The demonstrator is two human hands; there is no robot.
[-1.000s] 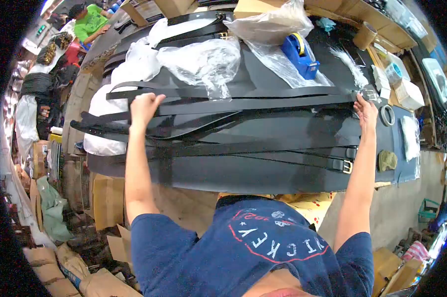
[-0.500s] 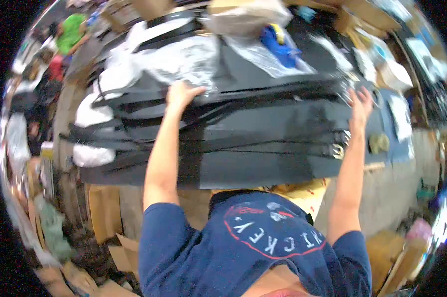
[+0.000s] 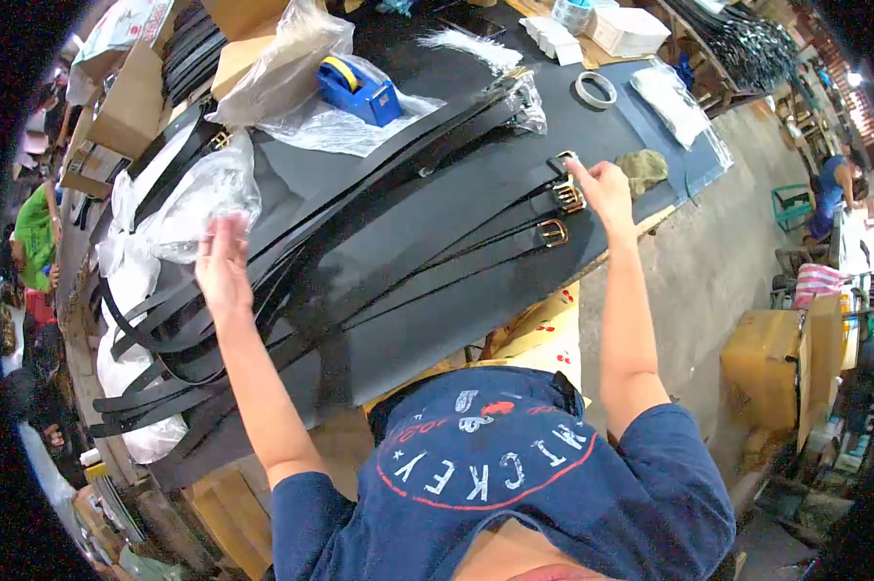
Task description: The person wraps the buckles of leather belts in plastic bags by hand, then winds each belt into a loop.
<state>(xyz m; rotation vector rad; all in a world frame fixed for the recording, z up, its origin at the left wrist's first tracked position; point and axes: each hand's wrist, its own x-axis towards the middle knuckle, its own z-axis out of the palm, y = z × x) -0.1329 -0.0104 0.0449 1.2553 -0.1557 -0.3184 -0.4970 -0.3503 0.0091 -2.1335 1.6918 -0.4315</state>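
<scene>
Several black belts stretch across the dark table, with their gold buckles (image 3: 553, 232) at the right end. My right hand (image 3: 606, 198) is closed, thumb and fingers pinching the buckle end of one belt (image 3: 543, 179). Over the left part of the belts, my left hand (image 3: 226, 266) is held up with its fingers stretched out, holding nothing. Just beyond it sits a clear plastic bag (image 3: 204, 198). A second bundle of belts (image 3: 408, 145) lies farther back, its buckle ends wrapped in clear plastic (image 3: 527, 107).
At the back stand a blue tape dispenser (image 3: 359, 92) on plastic sheeting and a cardboard box (image 3: 132, 107). A tape roll (image 3: 595, 90), a white packet (image 3: 669, 105) and an olive cloth (image 3: 642, 170) lie at the right. Other people (image 3: 829, 194) are farther off.
The view has turned, so the table now slants. My right hand has come from the bundle's wrapped end to a nearer belt's buckle. My left hand has moved left and nearer.
</scene>
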